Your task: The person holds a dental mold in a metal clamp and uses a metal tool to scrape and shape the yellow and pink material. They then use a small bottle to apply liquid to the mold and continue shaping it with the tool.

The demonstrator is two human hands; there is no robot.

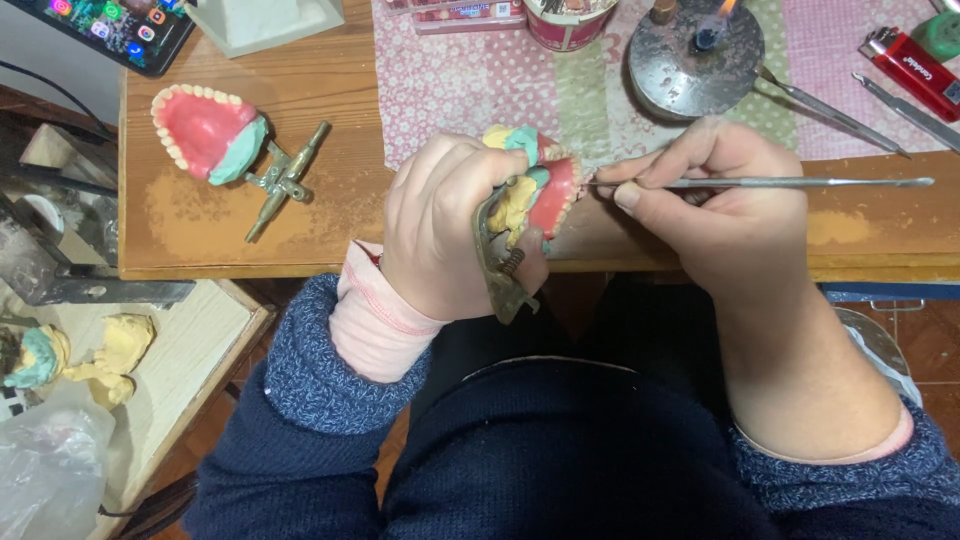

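— What's in the hands, from where you stand?

— The left hand is clenched round a denture model on a brass hinge frame, held up just above the near edge of the bench; pink gum and a row of teeth face the right hand; yellow and teal plaster shows at the back.

— And the right grip?

— Pinching a thin metal tool like a pen; its tip is at the teeth, touching or nearly so, I cannot tell which; the handle runs out to the right.

— Beyond the hands?

— To the left on the bare wood lies a second denture, pink side up, on its own brass frame; further back a patterned cloth; on it a burner with a small flame, two more metal tools just right of it, and a red lighter near the corner.

— Down by the left?

— A lower side table with yellow plaster casts and a clear bag.
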